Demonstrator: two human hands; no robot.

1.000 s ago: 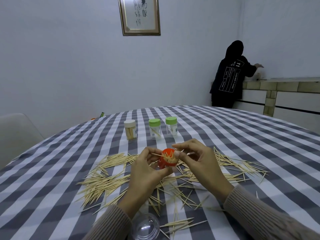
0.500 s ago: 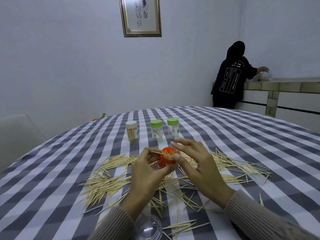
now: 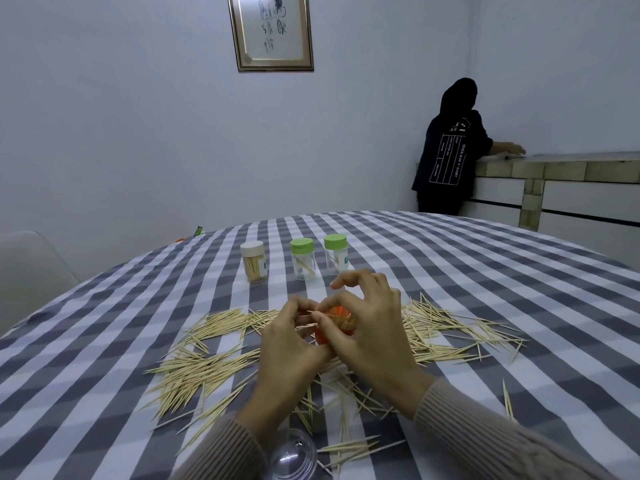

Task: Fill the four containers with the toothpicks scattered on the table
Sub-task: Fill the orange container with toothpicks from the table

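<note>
Head view, the only one. Compared with half a second ago, the right hand [image 3: 372, 327] has closed in over the small orange plastic container [image 3: 337, 327], its fingers now arched across the mouth where earlier they stood a little off to the side. The left hand [image 3: 292, 341] grips the container from the left, held up just above the worktop [image 3: 485, 306], a grey-and-white checked cloth. The right fingertips pinch a thin pale wooden toothpick [image 3: 313, 312] that lies across the rim. I judge that this one is being worked down among those already standing inside, so the orange container is near full. How tightly it is packed is hard to tell, since the fingers hide most of the opening.

Count: four containers in all. The orange one is in the hands. Three stand in a row farther back: a clear jar with a white lid [image 3: 253, 260], well stocked, and two clear jars with green lids [image 3: 302, 258] [image 3: 335, 253], each holding only a few sticks. A clear domed plastic lid [image 3: 291, 459] lies at the near edge. The scattered toothpicks [image 3: 194, 372] are far too many to count, lying in loose heaps left and right of the hands. Most of the filling remains to be done.
</note>
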